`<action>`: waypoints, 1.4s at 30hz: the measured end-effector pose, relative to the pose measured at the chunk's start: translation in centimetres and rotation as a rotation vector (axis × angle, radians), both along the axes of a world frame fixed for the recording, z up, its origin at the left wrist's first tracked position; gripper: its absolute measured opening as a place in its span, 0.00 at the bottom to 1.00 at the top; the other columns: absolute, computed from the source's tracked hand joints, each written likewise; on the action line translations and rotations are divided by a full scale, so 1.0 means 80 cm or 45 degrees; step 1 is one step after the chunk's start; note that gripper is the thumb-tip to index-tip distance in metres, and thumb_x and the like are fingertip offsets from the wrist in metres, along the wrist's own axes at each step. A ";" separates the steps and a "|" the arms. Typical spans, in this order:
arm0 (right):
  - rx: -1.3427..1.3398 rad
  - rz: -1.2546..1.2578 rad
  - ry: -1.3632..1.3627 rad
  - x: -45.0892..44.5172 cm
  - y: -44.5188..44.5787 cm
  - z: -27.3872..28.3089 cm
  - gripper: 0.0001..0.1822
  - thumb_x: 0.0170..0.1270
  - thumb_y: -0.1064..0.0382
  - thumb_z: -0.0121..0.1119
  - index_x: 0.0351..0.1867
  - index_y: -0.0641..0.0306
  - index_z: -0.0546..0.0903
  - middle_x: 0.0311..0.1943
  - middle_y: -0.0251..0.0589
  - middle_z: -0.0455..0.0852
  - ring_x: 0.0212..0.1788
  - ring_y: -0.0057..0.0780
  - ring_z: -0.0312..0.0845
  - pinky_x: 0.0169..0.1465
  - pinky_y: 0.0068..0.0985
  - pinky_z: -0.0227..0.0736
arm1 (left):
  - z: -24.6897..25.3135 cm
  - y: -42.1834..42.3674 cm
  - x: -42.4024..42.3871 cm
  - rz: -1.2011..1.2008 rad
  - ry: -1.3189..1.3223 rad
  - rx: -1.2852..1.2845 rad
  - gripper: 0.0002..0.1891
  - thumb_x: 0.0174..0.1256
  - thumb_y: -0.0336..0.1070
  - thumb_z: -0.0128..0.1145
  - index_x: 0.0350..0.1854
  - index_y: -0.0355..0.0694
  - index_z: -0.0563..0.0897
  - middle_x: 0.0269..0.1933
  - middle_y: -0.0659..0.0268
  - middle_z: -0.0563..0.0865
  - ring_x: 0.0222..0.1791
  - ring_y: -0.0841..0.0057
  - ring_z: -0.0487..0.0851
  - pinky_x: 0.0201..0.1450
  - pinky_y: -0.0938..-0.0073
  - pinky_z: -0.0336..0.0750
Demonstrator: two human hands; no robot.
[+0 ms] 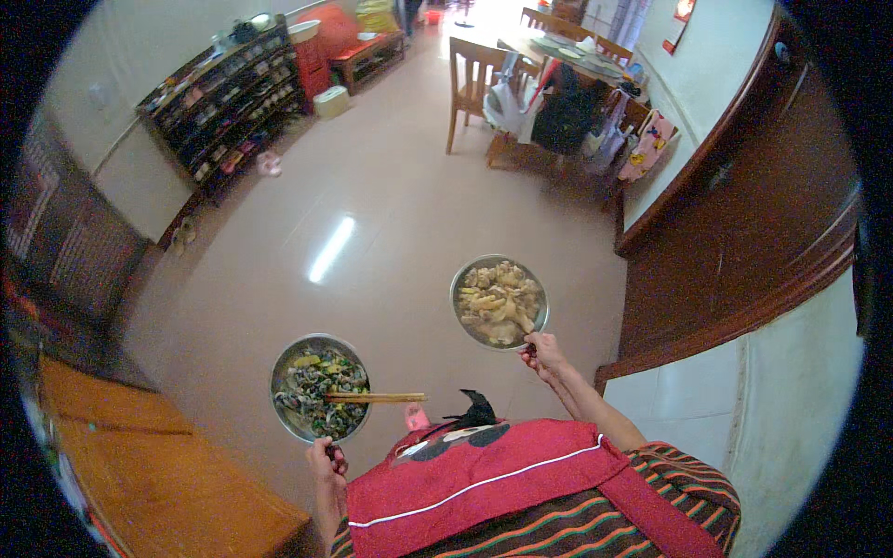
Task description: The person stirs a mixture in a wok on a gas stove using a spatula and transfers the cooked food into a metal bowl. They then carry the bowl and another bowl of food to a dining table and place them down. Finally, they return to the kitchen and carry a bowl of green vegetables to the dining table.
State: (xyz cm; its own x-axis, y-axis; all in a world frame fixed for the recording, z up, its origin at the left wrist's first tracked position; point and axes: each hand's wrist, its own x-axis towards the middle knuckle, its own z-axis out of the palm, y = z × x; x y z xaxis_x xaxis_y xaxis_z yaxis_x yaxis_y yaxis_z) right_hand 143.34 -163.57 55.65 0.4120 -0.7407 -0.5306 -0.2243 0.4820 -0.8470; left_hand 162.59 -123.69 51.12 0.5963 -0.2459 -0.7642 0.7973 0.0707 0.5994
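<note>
My left hand grips the near rim of a round metal dish. Dark, mixed food with yellow pieces and green bits fills it, and a pair of wooden chopsticks lies in the food, sticking out over the right rim. Farther forward, my right hand holds a second round metal dish by its near right edge. Pale, chunky cooked food, perhaps chicken, sits inside. Both dishes are held apart above the floor, before my red apron.
Tiled floor stretches ahead. A shoe rack lines the left wall, with slippers beside it. At the far right stand a dining table and a wooden chair hung with bags. A wooden cabinet is near left; a brown door is right.
</note>
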 end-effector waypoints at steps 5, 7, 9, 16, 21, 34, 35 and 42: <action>-0.107 -0.034 0.137 -0.015 0.010 -0.002 0.12 0.56 0.62 0.47 0.18 0.65 0.73 0.13 0.40 0.75 0.08 0.20 0.66 0.07 0.16 0.56 | -0.002 -0.004 0.014 0.102 -0.052 -0.065 0.11 0.51 0.36 0.48 0.14 0.44 0.65 0.08 0.69 0.66 0.04 0.82 0.58 0.05 0.81 0.51; -0.144 0.008 0.120 -0.028 -0.008 -0.017 0.11 0.55 0.63 0.49 0.17 0.63 0.71 0.12 0.38 0.74 0.08 0.19 0.67 0.07 0.15 0.57 | 0.000 -0.027 0.021 0.109 -0.067 -0.099 0.11 0.53 0.37 0.47 0.14 0.45 0.65 0.08 0.70 0.65 0.05 0.83 0.59 0.06 0.81 0.52; -0.120 -0.005 0.002 -0.021 0.015 -0.020 0.09 0.55 0.65 0.49 0.18 0.61 0.71 0.11 0.37 0.73 0.08 0.19 0.66 0.08 0.15 0.57 | 0.026 -0.023 0.052 0.122 -0.046 0.025 0.11 0.53 0.37 0.48 0.15 0.46 0.65 0.09 0.72 0.65 0.06 0.85 0.60 0.08 0.83 0.53; -0.026 0.127 0.002 0.024 0.096 -0.013 0.08 0.57 0.64 0.48 0.22 0.64 0.70 0.15 0.39 0.74 0.10 0.17 0.65 0.09 0.13 0.56 | 0.074 0.041 0.059 0.008 -0.179 -0.051 0.09 0.52 0.37 0.50 0.17 0.47 0.67 0.11 0.74 0.67 0.07 0.88 0.60 0.08 0.85 0.50; 0.055 0.272 -0.002 0.060 0.013 -0.053 0.09 0.55 0.62 0.49 0.22 0.64 0.71 0.17 0.42 0.77 0.11 0.19 0.67 0.10 0.15 0.56 | 0.050 -0.014 0.007 0.169 -0.176 -0.016 0.11 0.52 0.37 0.50 0.14 0.46 0.66 0.08 0.71 0.67 0.05 0.85 0.58 0.05 0.83 0.50; -0.081 0.424 0.031 0.186 0.083 -0.011 0.11 0.55 0.63 0.49 0.19 0.66 0.73 0.14 0.41 0.76 0.09 0.20 0.67 0.08 0.16 0.56 | 0.012 0.095 0.110 0.074 -0.137 0.101 0.11 0.50 0.36 0.48 0.13 0.44 0.65 0.08 0.69 0.66 0.03 0.84 0.57 0.04 0.84 0.47; -0.016 0.381 -0.017 0.190 0.083 0.000 0.10 0.55 0.63 0.49 0.18 0.66 0.73 0.13 0.41 0.76 0.09 0.20 0.67 0.08 0.16 0.56 | 0.013 0.091 0.118 0.101 -0.140 0.097 0.11 0.50 0.36 0.48 0.13 0.44 0.65 0.08 0.70 0.66 0.03 0.84 0.56 0.04 0.84 0.47; 0.078 0.454 -0.039 0.183 0.075 0.028 0.09 0.53 0.64 0.50 0.19 0.66 0.73 0.14 0.42 0.77 0.10 0.19 0.67 0.08 0.15 0.57 | 0.018 0.087 0.120 0.191 -0.152 0.070 0.08 0.51 0.37 0.48 0.16 0.44 0.67 0.09 0.71 0.67 0.05 0.87 0.58 0.06 0.84 0.49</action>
State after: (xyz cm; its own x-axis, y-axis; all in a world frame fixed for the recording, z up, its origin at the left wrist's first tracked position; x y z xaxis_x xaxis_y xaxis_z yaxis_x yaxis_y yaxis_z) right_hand 157.99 -157.57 57.91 0.6551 -0.5148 -0.5530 -0.3627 0.4278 -0.8279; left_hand 172.16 -116.74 52.53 0.7104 -0.1075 -0.6955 0.7032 0.1479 0.6954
